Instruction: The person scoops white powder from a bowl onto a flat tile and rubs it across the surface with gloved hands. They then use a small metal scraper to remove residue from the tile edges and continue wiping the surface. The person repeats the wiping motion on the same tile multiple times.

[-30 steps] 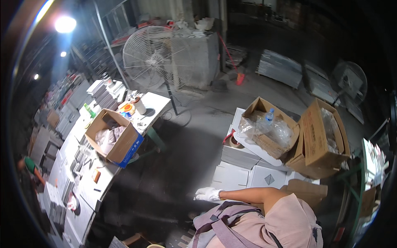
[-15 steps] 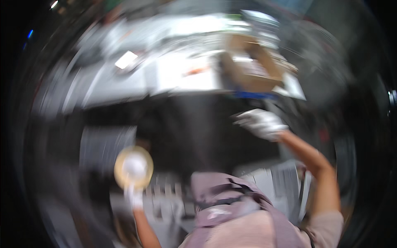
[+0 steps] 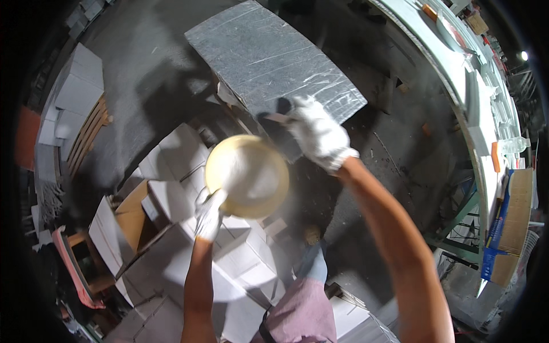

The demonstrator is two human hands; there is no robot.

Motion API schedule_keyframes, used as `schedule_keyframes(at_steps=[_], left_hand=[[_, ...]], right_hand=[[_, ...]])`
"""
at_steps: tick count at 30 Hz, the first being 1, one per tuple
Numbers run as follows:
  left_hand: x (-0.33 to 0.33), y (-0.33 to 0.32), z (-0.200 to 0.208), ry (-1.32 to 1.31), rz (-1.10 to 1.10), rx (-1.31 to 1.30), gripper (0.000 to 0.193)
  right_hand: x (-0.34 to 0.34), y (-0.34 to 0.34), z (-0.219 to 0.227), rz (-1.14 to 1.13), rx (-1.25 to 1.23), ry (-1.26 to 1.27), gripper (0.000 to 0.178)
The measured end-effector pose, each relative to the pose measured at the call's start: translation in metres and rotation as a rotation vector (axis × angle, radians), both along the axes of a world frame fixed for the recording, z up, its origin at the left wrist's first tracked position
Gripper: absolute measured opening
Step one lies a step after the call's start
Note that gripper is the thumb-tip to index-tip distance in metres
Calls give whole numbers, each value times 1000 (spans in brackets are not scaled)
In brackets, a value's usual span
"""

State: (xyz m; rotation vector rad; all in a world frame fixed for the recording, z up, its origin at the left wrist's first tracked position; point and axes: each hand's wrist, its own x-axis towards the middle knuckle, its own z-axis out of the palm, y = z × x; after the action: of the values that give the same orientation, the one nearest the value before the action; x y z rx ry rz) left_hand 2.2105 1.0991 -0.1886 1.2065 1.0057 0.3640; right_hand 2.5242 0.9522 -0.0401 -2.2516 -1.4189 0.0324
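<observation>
My left hand [image 3: 209, 215], in a white glove, grips the near left rim of a pale yellow bowl [image 3: 281, 178]. The bowl has white contents [image 3: 251, 171], too blurred to tell powder from paste. My right hand [image 3: 320, 137], also white-gloved, is held over the near right end of a grey slab [image 3: 263, 51] with white veins or scratches. Its fingers are closed, and a short pinkish piece [image 3: 278, 118] juts out on their left side. What that piece is, and whether the hand touches the slab, I cannot make out.
White cartons [image 3: 177, 148] are stacked below the bowl. At the right runs a long white worktable [image 3: 466, 108] on a green frame [image 3: 463, 220], with an opened brown carton [image 3: 517, 223] by its edge. More white boxes [image 3: 80, 80] stand at the far left near wooden slats [image 3: 86, 134].
My view has swung from the lit worktable to the grey slab and cartons; the table now lies at the right. The bowl is still in my left hand, and the right hand is over the slab.
</observation>
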Motion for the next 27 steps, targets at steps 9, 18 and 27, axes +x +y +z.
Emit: schedule_keyframes(at_steps=[9,18,27], left_hand=[[-84,31,-17,78,197,-154,33],[-71,-15,29,117,225,-130,46],[-21,-77,183,306,257,-57,53]], right_hand=[[2,39,-76,-159,176,-229,30],[17,31,-32,-126,117,70,28],[36,18,-17,-56,-30,173,39]])
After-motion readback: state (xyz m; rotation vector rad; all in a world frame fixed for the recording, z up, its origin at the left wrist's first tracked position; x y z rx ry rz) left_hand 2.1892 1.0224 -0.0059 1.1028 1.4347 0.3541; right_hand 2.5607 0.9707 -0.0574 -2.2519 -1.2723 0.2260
